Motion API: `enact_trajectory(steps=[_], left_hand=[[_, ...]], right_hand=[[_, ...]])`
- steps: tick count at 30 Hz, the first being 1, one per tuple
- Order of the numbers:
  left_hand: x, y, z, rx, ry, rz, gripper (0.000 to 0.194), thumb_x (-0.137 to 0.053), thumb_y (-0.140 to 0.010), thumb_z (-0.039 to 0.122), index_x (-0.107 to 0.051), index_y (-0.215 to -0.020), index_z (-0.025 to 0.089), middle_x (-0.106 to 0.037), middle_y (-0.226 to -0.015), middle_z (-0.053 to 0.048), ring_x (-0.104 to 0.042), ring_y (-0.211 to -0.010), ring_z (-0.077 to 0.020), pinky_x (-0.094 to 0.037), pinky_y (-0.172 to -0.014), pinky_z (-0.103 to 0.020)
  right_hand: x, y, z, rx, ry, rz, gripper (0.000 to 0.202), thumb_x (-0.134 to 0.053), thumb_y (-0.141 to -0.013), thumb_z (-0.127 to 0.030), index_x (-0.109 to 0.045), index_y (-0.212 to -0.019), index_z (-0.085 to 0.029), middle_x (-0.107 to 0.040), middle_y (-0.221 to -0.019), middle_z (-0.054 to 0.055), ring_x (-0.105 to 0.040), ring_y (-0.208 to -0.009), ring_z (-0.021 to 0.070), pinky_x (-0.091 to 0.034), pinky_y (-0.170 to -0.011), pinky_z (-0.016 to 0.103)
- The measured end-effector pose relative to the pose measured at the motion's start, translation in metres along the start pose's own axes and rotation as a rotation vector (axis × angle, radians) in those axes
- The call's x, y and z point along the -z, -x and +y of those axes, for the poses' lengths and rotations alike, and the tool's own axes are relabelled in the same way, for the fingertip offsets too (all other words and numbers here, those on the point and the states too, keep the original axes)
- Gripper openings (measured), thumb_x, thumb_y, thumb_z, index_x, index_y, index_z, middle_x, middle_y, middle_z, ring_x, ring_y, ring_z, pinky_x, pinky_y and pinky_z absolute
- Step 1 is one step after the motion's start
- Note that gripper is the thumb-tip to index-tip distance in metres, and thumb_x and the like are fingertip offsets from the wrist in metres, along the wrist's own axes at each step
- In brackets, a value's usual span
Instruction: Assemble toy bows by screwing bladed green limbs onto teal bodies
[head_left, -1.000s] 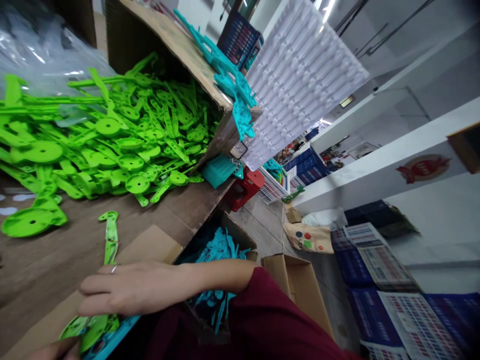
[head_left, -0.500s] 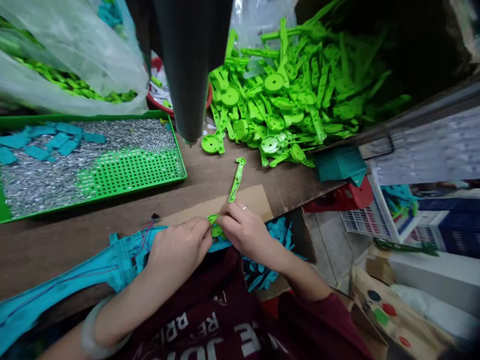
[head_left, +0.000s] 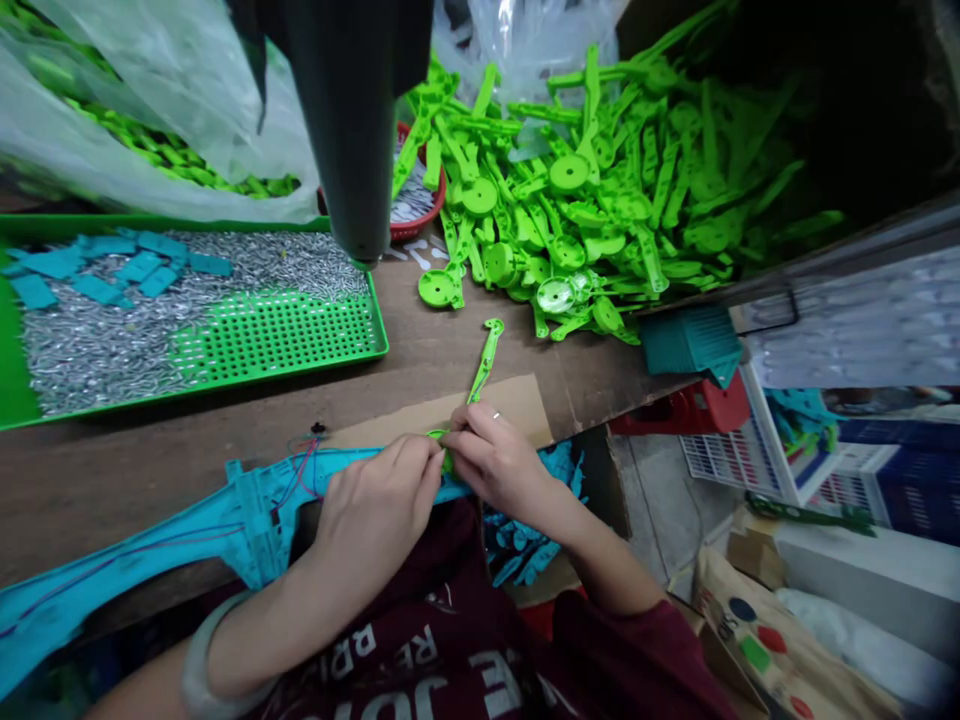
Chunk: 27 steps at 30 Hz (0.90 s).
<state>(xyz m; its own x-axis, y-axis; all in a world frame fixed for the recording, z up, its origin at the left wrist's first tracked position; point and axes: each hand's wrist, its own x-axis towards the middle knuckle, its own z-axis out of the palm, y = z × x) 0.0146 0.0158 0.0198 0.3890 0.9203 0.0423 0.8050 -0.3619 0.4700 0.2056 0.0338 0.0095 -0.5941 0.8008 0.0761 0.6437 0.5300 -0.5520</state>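
Near centre, my left hand (head_left: 382,498) and right hand (head_left: 501,466) pinch a long lime-green plastic lever (head_left: 487,358), likely fitting it; steady pressing needed.

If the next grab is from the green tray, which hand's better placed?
Left, probably: the left hand sits closer to the green tray; the right hand is farther across. Both hands are at the green part, so neither looks free.

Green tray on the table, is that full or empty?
Partly full: metal pieces cover much of the green tray, but its perforated floor shows toward the right.
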Motion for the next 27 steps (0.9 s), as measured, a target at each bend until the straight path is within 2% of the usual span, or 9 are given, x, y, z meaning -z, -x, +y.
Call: enact_trajectory(steps=[3,5,8,10,18,21,24,27], left_hand=[[0.004,0.002,0.01,-0.011,0.002,0.053,0.021,-0.046,-0.101,0.024,-0.057,-0.084,0.022,-0.068,-0.069,0.0,-0.063,-0.052,-0.0183,-0.032,-0.048,-0.031],[0.01,0.005,0.013,-0.028,-0.077,0.074,0.021,-0.044,-0.101,0.021,-0.058,-0.086,0.021,-0.066,-0.069,0.0,-0.062,-0.051,-0.0178,-0.033,-0.048,-0.03],[0.021,0.008,0.015,-0.044,-0.269,0.051,0.024,-0.044,-0.099,0.015,-0.057,-0.08,0.02,-0.06,-0.063,0.0,-0.061,-0.048,-0.0186,-0.031,-0.046,-0.03],[0.024,0.007,0.015,-0.045,-0.312,0.032,0.027,-0.046,-0.097,0.014,-0.054,-0.073,0.021,-0.058,-0.06,0.001,-0.06,-0.046,-0.019,-0.03,-0.045,-0.03],[0.009,0.007,0.018,-0.081,-0.134,0.03,0.028,-0.043,-0.1,0.018,-0.054,-0.074,0.022,-0.06,-0.061,0.001,-0.061,-0.047,-0.0188,-0.03,-0.045,-0.031],[0.009,0.008,0.012,-0.025,-0.01,0.019,0.024,-0.044,-0.102,0.023,-0.057,-0.082,0.021,-0.067,-0.07,0.0,-0.066,-0.055,-0.0196,-0.034,-0.049,-0.03],[0.007,0.008,0.01,0.025,0.098,-0.021,0.02,-0.046,-0.102,0.026,-0.057,-0.086,0.022,-0.068,-0.075,0.001,-0.067,-0.061,-0.0201,-0.037,-0.054,-0.03],[0.0,0.008,0.015,-0.006,0.128,-0.06,0.021,-0.046,-0.101,0.024,-0.056,-0.083,0.022,-0.066,-0.071,0.002,-0.066,-0.06,-0.0192,-0.037,-0.054,-0.03]], right_hand=[[-0.002,0.001,0.003,0.006,-0.031,0.009,0.018,-0.047,-0.099,-0.016,-0.065,-0.1,-0.014,-0.058,-0.099,0.011,-0.051,-0.092,0.0206,-0.049,-0.079,0.034],[-0.003,0.002,0.004,0.011,-0.045,0.023,0.017,-0.048,-0.099,-0.017,-0.065,-0.1,-0.014,-0.058,-0.098,0.011,-0.052,-0.091,0.0204,-0.049,-0.078,0.033],[-0.005,0.002,0.006,0.026,-0.066,0.055,0.017,-0.048,-0.099,-0.016,-0.065,-0.101,-0.014,-0.058,-0.097,0.011,-0.053,-0.091,0.0199,-0.05,-0.079,0.033],[-0.006,0.002,0.007,0.036,-0.081,0.079,0.017,-0.048,-0.099,-0.015,-0.065,-0.101,-0.014,-0.058,-0.098,0.011,-0.054,-0.092,0.0196,-0.051,-0.08,0.033],[-0.009,0.005,0.01,0.043,-0.123,0.153,0.015,-0.052,-0.098,-0.016,-0.067,-0.1,-0.015,-0.059,-0.095,0.009,-0.056,-0.089,0.0176,-0.053,-0.078,0.032],[-0.009,0.005,0.01,0.041,-0.126,0.151,0.015,-0.052,-0.098,-0.016,-0.067,-0.101,-0.015,-0.06,-0.096,0.009,-0.056,-0.09,0.0174,-0.053,-0.08,0.032],[-0.009,0.005,0.011,0.034,-0.132,0.147,0.016,-0.052,-0.098,-0.017,-0.067,-0.102,-0.014,-0.06,-0.098,0.009,-0.057,-0.092,0.0174,-0.052,-0.081,0.032],[-0.01,0.005,0.013,0.047,-0.139,0.161,0.015,-0.052,-0.098,-0.015,-0.067,-0.098,-0.014,-0.06,-0.097,0.009,-0.056,-0.092,0.0172,-0.052,-0.08,0.031]])
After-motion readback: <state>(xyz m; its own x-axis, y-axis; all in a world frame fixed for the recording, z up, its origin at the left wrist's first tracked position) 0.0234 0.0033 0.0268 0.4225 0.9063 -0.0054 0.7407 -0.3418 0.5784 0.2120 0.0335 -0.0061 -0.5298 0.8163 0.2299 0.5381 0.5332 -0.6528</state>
